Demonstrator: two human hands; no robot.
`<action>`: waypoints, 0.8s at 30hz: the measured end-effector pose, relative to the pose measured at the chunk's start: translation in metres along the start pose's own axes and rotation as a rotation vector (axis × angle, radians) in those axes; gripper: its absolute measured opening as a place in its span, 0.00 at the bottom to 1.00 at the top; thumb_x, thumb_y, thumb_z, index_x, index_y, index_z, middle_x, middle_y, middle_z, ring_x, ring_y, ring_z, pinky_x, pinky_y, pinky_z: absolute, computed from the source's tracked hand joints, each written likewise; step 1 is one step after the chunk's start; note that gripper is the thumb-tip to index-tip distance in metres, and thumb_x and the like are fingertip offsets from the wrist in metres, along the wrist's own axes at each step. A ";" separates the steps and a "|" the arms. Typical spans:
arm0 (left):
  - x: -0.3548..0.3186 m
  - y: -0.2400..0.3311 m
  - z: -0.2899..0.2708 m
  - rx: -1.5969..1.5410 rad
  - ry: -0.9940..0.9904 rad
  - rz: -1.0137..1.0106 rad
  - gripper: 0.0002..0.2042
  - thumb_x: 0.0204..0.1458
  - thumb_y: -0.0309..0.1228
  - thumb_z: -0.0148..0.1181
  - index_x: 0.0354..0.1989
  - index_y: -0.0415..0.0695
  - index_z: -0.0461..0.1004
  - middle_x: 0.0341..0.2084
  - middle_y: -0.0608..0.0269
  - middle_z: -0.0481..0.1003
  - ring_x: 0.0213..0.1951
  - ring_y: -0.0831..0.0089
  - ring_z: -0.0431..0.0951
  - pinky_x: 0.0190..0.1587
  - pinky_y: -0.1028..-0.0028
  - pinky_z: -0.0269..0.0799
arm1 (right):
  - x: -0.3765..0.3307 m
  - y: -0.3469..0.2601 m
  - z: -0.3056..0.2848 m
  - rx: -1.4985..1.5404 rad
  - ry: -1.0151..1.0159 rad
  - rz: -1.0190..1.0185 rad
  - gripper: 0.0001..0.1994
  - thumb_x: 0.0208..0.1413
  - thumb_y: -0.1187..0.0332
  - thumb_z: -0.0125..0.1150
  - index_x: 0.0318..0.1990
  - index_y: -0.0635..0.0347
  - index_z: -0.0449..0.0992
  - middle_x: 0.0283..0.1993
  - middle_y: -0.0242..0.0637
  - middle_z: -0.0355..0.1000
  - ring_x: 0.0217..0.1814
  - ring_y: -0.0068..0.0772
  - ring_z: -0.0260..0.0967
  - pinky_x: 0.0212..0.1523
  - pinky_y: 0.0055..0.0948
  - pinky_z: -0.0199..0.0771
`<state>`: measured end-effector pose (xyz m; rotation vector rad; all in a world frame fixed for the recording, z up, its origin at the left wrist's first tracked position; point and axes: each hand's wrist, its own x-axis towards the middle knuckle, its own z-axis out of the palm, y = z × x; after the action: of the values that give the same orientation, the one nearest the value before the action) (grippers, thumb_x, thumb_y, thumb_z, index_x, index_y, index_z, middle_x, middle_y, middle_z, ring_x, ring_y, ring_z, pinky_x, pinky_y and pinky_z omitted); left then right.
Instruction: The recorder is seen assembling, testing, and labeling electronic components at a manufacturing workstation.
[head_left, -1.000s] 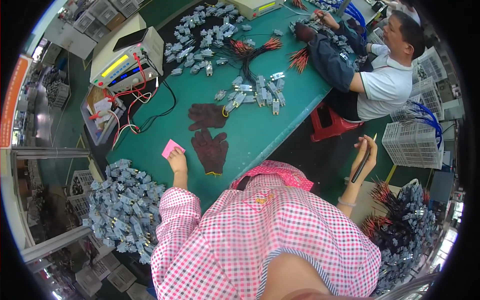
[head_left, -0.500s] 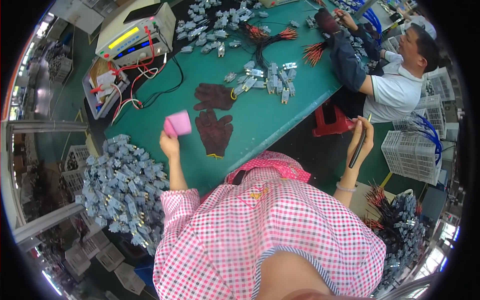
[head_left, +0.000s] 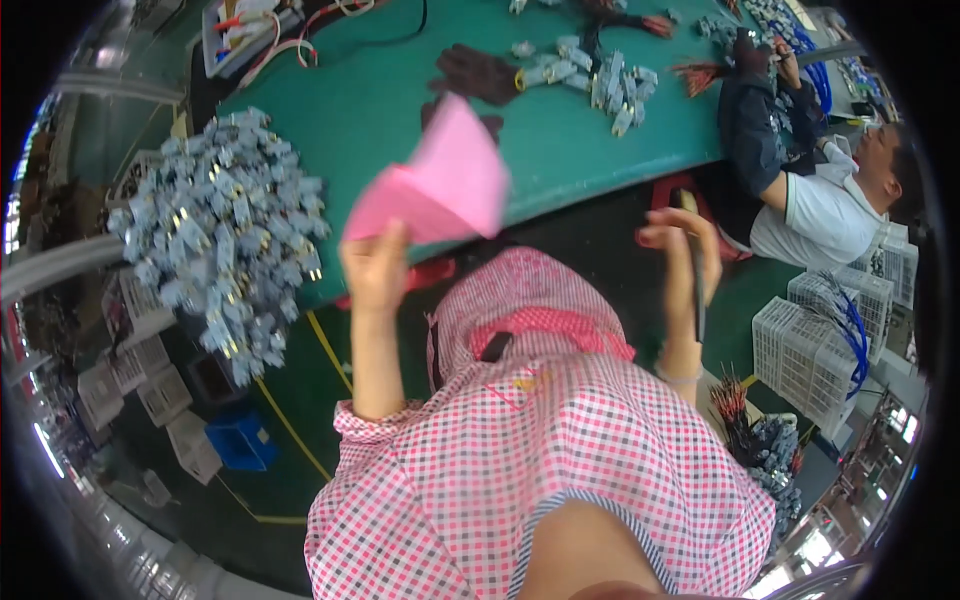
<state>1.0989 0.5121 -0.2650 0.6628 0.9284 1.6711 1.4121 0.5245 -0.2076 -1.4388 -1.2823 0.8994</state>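
My left hand pinches a pink sheet of paper by its lower left corner. The sheet is folded or bent and blurred by motion, held up over the near edge of the green table. Off to the right, my right hand is raised, with a dark pen held between its fingers. Beyond the paper lies a pair of dark red work gloves, the nearer one partly hidden by the sheet.
Grey connector-like parts are heaped at the table's left. More such parts lie at the far side. A co-worker sits at the right near white crates. A blue bin stands on the floor at lower left.
My view has turned and dropped toward my lap. The pink paper has come nearer to me and opened out wider. The pen remains in my right hand, which has tilted inward.
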 end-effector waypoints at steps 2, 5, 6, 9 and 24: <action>-0.058 -0.018 0.021 0.158 -0.109 -0.147 0.13 0.51 0.22 0.57 0.46 0.36 0.71 0.38 0.60 0.74 0.41 0.74 0.74 0.45 0.74 0.70 | -0.024 0.000 0.011 0.169 -0.308 -0.045 0.13 0.57 0.67 0.52 0.46 0.66 0.68 0.43 0.44 0.72 0.40 0.28 0.71 0.42 0.24 0.69; -0.132 -0.037 0.042 0.143 -0.195 -0.249 0.13 0.52 0.23 0.57 0.45 0.33 0.70 0.41 0.61 0.72 0.43 0.75 0.72 0.46 0.75 0.68 | -0.066 0.012 0.004 0.202 -0.614 0.072 0.18 0.54 0.64 0.55 0.48 0.67 0.67 0.44 0.41 0.70 0.46 0.30 0.68 0.49 0.27 0.66; -0.154 -0.049 0.050 0.031 -0.143 -0.264 0.13 0.52 0.23 0.56 0.46 0.33 0.69 0.41 0.61 0.72 0.43 0.75 0.72 0.46 0.76 0.68 | -0.076 0.007 -0.003 0.261 -0.704 0.141 0.17 0.54 0.65 0.54 0.48 0.67 0.67 0.45 0.41 0.70 0.46 0.30 0.68 0.50 0.28 0.65; -0.217 -0.085 0.069 -0.031 0.060 -0.380 0.14 0.55 0.24 0.54 0.49 0.35 0.68 0.40 0.62 0.72 0.41 0.76 0.72 0.44 0.78 0.68 | -0.109 0.007 -0.049 0.396 -0.709 0.138 0.17 0.53 0.68 0.57 0.49 0.68 0.68 0.43 0.37 0.68 0.49 0.24 0.63 0.51 0.26 0.63; -0.410 -0.132 0.157 0.104 -0.325 -0.411 0.25 0.52 0.20 0.52 0.59 0.37 0.55 0.51 0.54 0.63 0.52 0.69 0.68 0.54 0.72 0.65 | -0.272 0.027 -0.180 -0.295 -0.496 -0.119 0.21 0.44 0.73 0.66 0.48 0.64 0.68 0.41 0.45 0.71 0.40 0.40 0.73 0.41 0.31 0.72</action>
<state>1.4098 0.1761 -0.2807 0.7310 0.8514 1.1199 1.5436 0.2247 -0.2081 -1.3875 -1.9157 1.0584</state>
